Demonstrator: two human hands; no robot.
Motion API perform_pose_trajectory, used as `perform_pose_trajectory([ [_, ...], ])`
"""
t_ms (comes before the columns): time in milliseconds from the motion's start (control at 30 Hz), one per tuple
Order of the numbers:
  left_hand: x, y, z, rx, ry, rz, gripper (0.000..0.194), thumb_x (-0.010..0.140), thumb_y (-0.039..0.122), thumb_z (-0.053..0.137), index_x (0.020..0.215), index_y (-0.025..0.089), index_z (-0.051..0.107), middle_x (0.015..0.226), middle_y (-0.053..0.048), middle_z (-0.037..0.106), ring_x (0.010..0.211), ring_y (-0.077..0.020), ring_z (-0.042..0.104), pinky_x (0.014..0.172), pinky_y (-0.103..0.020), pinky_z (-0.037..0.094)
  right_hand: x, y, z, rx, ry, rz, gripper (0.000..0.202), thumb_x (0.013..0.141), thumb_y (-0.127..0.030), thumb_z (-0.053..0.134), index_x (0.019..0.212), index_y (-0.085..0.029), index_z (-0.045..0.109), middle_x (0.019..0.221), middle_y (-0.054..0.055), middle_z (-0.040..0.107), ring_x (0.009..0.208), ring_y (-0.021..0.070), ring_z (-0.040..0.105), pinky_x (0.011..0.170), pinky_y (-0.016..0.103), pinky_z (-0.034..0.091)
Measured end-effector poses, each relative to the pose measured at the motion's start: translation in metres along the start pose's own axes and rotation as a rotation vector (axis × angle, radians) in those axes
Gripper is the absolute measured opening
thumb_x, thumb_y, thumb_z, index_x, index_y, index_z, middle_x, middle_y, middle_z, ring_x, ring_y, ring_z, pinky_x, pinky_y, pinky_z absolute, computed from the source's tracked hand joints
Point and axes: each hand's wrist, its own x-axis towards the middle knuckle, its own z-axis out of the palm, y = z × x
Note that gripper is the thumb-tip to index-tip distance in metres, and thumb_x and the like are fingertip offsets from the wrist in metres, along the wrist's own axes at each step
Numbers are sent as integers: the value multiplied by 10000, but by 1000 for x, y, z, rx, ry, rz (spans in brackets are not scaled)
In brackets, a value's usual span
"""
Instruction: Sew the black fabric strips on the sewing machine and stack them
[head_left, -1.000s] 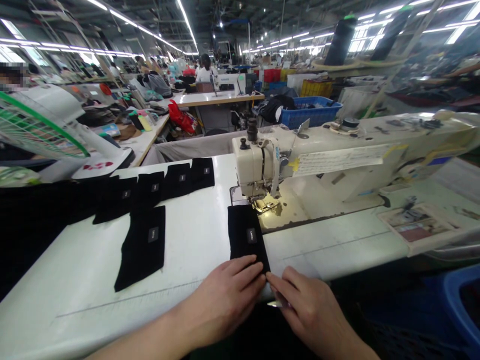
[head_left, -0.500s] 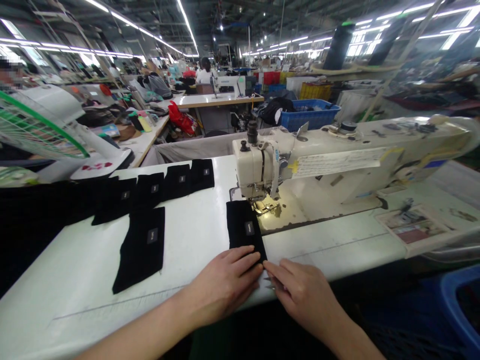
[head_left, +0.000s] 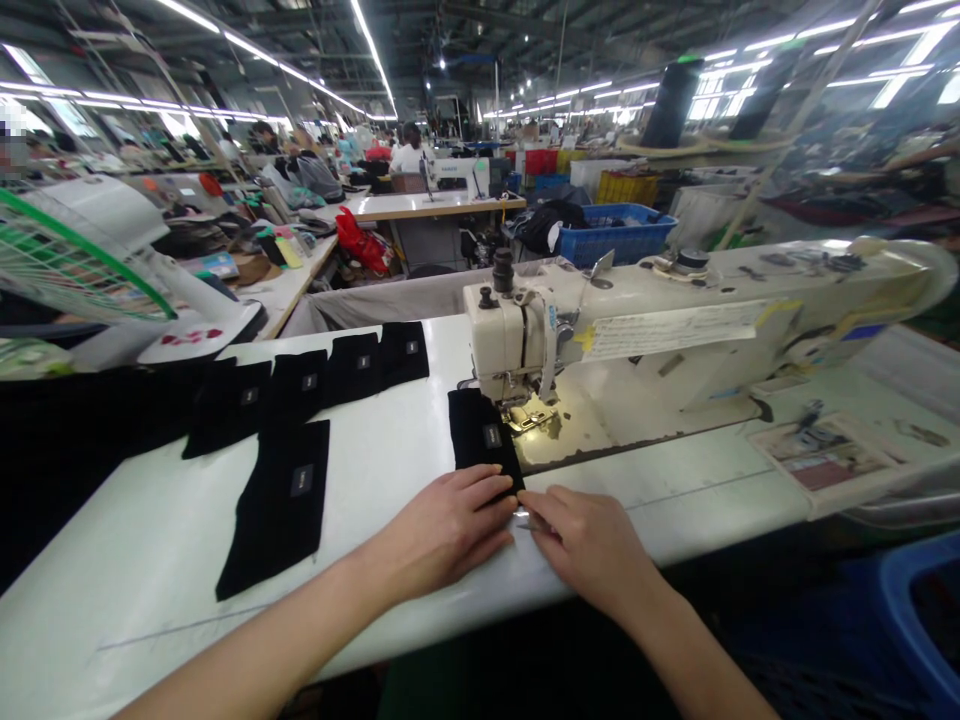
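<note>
A black fabric piece (head_left: 480, 435) with a small dark label lies on the white table, its right edge beside the presser foot of a cream sewing machine (head_left: 506, 335). My left hand (head_left: 450, 525) rests flat on its near end, fingers stretched out. At the near right corner of the piece, my right hand (head_left: 589, 545) has its fingers closed, thumb and forefinger meeting the cloth; a thin pointed metal tool (head_left: 532, 527) sticks out from under its fingers. Another labelled black piece (head_left: 281, 505) lies to the left, and several more (head_left: 356, 368) form an overlapping row behind it.
A white fan with a green-rimmed guard (head_left: 82, 250) stands at the left. Behind the machine is a blue basket (head_left: 615, 232) with dark cloth. Another blue container (head_left: 900, 600) is at the lower right. A person (head_left: 409, 150) sits farther back.
Both hands have moved forward a little with the black piece, which now reaches farther along beside the presser foot. The other black pieces lie as before.
</note>
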Motion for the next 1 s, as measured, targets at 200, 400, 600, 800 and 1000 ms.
perform_pose_trajectory([
  [200, 4, -12, 0, -19, -1, -2, 262, 987, 276, 549, 1187, 152, 664, 1243, -153, 670, 1217, -291, 618, 1029, -468, 559, 13, 2, -3, 3, -9, 23, 308, 882, -143, 594, 1146, -238, 723, 874, 18, 732, 772, 186, 698, 661, 270, 446],
  [400, 8, -22, -3, -10, -18, -8, 264, 994, 275, 536, 1167, 139, 681, 1258, -155, 666, 1212, -291, 622, 1022, -459, 563, 25, 4, -5, 2, -8, 43, 287, 919, -164, 584, 1160, -248, 717, 935, 22, 747, 813, 190, 711, 696, 268, 468],
  [600, 12, -33, -5, -35, -20, -25, 265, 997, 269, 530, 1161, 154, 703, 1265, -157, 667, 1203, -273, 629, 1021, -463, 562, 35, 6, -6, -3, -18, 53, 289, 934, -173, 581, 1178, -257, 711, 971, 23, 759, 839, 193, 718, 720, 270, 482],
  [800, 14, -48, -2, -38, -16, -17, 278, 991, 264, 542, 1193, 142, 689, 1277, -158, 658, 1207, -282, 620, 1025, -473, 554, 43, 7, -3, -5, -6, 74, 323, 961, -184, 546, 1247, -248, 679, 1046, 47, 764, 874, 205, 728, 748, 288, 496],
  [1000, 21, -58, -4, -44, -1, -12, 285, 1006, 284, 524, 1185, 142, 694, 1244, -153, 666, 1181, -265, 629, 1024, -435, 552, 37, 4, 0, -6, -2, 109, 342, 955, -175, 540, 1272, -226, 657, 1074, 68, 766, 891, 217, 734, 756, 297, 504],
])
